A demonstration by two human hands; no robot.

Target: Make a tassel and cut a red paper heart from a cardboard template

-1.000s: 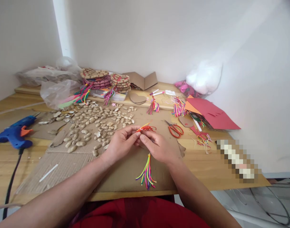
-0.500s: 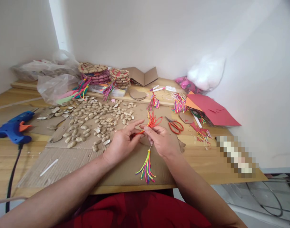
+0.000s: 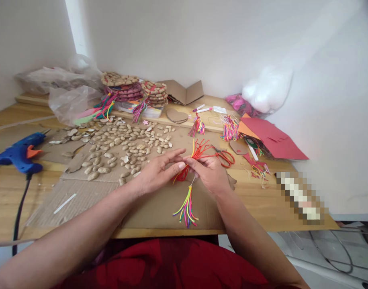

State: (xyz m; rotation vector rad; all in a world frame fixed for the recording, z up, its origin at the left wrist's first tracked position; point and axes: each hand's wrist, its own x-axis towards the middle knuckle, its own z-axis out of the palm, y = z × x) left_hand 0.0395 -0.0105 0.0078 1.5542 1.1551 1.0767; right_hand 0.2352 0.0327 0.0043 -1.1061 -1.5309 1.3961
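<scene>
A bundle of red-orange cords [image 3: 199, 149] is pinched at its middle by my right hand [image 3: 209, 170], its ends fanning out above and below the fingertips. My left hand [image 3: 161, 169] lies just left of the bundle, its fingers stretched out and its thumb apart, close to the right fingertips. Below my right hand hangs a multicoloured tassel [image 3: 187, 206] on a thin pale string, over the cardboard sheet [image 3: 160, 214]. Red-handled scissors [image 3: 226, 157] lie just beyond my right hand.
Peanuts [image 3: 123, 140] are scattered over the cardboard at left. A blue glue gun [image 3: 23, 154] lies at far left. Stacked peanut pieces [image 3: 120, 86], a tassel [image 3: 197, 126], a cardboard heart [image 3: 177, 115] and red paper [image 3: 276, 136] stand or lie further back.
My left fingers have opened, and the lower ends of the red-orange bundle now hang free beneath them. The whole view has shifted slightly.
</scene>
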